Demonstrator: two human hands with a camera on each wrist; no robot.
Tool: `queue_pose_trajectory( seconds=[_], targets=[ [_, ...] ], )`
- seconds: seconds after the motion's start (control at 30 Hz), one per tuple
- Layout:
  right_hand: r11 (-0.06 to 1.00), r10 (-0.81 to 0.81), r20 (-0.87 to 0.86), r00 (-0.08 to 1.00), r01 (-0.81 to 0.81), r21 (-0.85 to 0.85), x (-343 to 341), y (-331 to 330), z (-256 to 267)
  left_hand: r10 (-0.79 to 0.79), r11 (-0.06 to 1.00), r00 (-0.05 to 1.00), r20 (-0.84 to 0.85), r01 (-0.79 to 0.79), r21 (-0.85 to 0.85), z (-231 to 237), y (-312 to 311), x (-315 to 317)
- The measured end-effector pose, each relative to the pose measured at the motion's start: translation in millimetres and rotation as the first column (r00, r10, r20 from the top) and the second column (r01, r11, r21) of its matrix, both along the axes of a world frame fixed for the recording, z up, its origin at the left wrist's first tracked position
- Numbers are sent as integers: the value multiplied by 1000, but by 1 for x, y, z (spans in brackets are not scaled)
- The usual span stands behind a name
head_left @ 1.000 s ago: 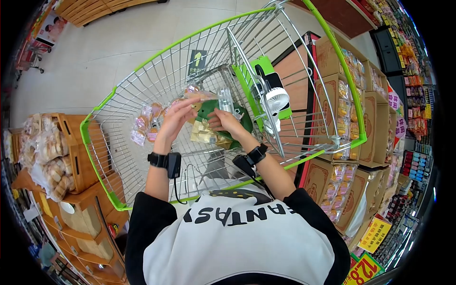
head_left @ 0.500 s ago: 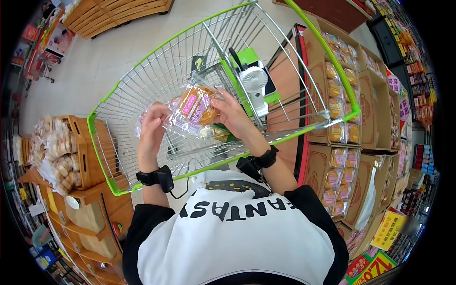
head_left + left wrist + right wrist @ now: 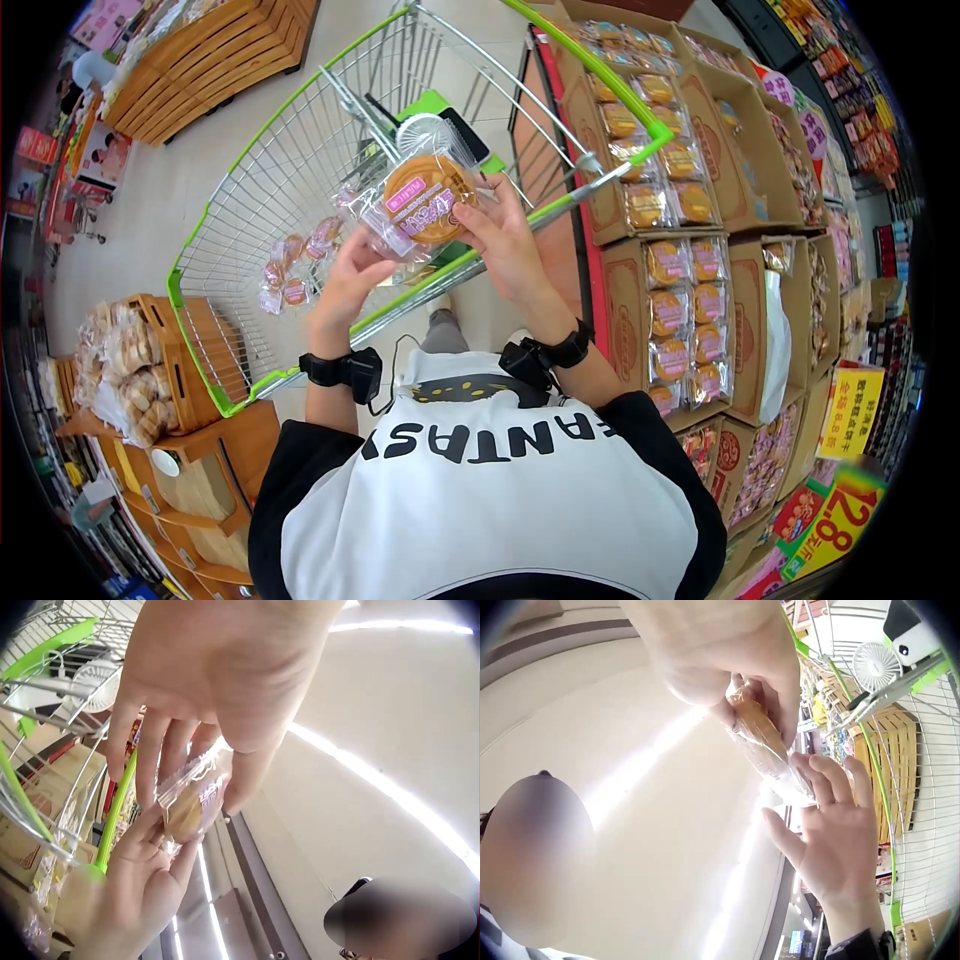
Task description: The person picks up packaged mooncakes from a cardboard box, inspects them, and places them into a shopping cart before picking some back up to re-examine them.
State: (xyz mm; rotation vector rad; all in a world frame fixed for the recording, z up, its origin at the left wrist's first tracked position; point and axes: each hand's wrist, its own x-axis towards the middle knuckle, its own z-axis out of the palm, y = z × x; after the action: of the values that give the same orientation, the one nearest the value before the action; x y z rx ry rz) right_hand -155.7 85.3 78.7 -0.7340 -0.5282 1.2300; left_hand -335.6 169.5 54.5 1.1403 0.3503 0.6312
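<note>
A round golden cake in a clear wrapper with a pink label (image 3: 425,190) is held up over the near side of the shopping cart. My right hand (image 3: 505,245) pinches it by its right edge, thumb on the front and fingers behind. At the opposite edge, my left hand (image 3: 345,285) has its fingers loosely extended by the wrapper's corner. The right wrist view shows the left hand (image 3: 840,847) with thumb spread and fingertips right at the clear film. In the left wrist view the cake (image 3: 187,814) appears edge-on, gripped by the right hand (image 3: 142,892).
The green-rimmed cart (image 3: 176,290) contains several wrapped cakes (image 3: 290,255); a white fan (image 3: 425,130) is at its seat. Cardboard boxes of wrapped cakes (image 3: 670,310) line the right. Bagged bread (image 3: 130,370) sits left in a wooden crate, with a slatted stand (image 3: 220,75) at the back.
A second ago both hands were inside the cart without the cake; half a second ago they had it raised. The view has since turned right, and the cake now sits closer to the cart's near rim.
</note>
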Motion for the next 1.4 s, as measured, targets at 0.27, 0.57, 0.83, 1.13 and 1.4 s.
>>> queue_pose_trajectory(
  seconds=[0.27,0.57,0.83,1.13,1.4],
  targets=[
    [985,143,280,949,-163,50,74,-100,-4,89,995,994,-66,-87,44,9,-38,55],
    [953,303,734,607,-181,-244,104,-216,-18,-312,760,834,-456,507,407,38,-115,155],
    [872,-125,612,780,382,-308,123,-316,-9,-575,733,786,-225,618,284,29,-199,247],
    [694,-283,665,691,626,-355,148,-436,-58,-804,389,463,-373,884,259,-53,-287,284],
    [544,-540,478,693,720,-430,137,-461,-84,-876,313,307,-372,949,47,-91,-317,280]
  ],
)
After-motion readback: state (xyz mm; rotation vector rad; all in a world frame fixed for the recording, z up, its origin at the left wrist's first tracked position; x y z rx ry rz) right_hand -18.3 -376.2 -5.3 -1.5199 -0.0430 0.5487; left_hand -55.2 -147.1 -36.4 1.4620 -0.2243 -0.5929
